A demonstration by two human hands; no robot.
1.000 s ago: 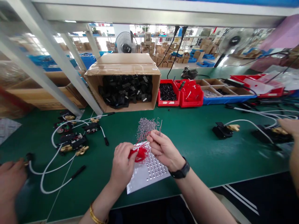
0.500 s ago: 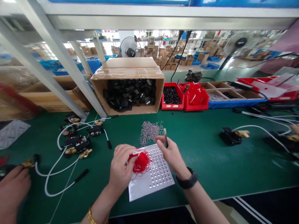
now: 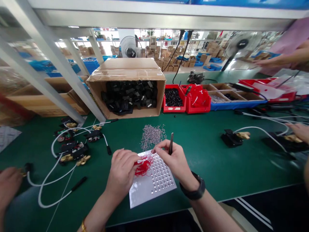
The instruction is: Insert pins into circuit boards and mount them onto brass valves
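Observation:
My left hand [image 3: 122,169] is closed on a bundle of thin red strands [image 3: 144,168] with whitish ends toward the fingertips. In my right hand [image 3: 172,161] is a dark, slim tool that looks like tweezers [image 3: 171,143], its upper end standing above the fingers. The right thumb and fingertips meet close to the whitish ends; whether they pinch one is too small to tell. Beneath both hands lies a white sheet [image 3: 141,195] with rows of small shiny round pieces [image 3: 162,180]. Just behind it is a pile of small metal pins or screws [image 3: 152,135].
A cardboard box [image 3: 125,69] of black parts stands behind, with red bins [image 3: 173,108] and a divided tray [image 3: 238,105] to its right. Assemblies with white cables [image 3: 51,180] lie left; a black and brass one [image 3: 233,138] lies right. Other people's hands [image 3: 8,185] show at both sides.
My right hand has moved left and its fingertips have come to the whitish ends by my left hand. The tool has turned more upright. The view has shifted slightly.

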